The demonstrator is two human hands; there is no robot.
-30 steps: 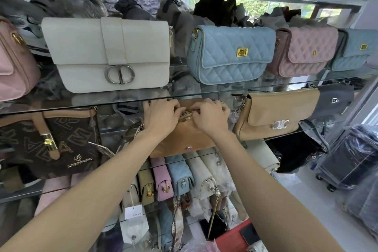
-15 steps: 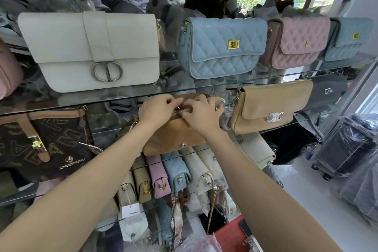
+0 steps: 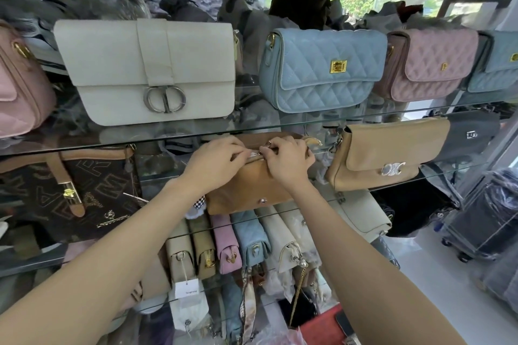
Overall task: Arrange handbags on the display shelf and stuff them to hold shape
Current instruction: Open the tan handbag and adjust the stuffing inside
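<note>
A tan handbag [image 3: 246, 190] is being closed at its top on the middle glass shelf [image 3: 392, 185] of a shop display.

The bag is held at its upper edge by both hands: the left hand [image 3: 215, 159] is curled over the top seam, and a small metal zip pull appears pinched by the right hand [image 3: 288, 159], so the fastening step seems in hand. The next move likely calls for the bag to be squared up at the shelf's front edge, between the brown monogram bag [image 3: 70, 190] and the beige flap bag [image 3: 386, 154]. The tan bag looks like smooth, soft leather with 1 metal stud. On the shelf above, a stiff cream flap bag [image 3: 151, 70] and a padded blue quilted bag [image 3: 322, 70] are displayed.
</note>
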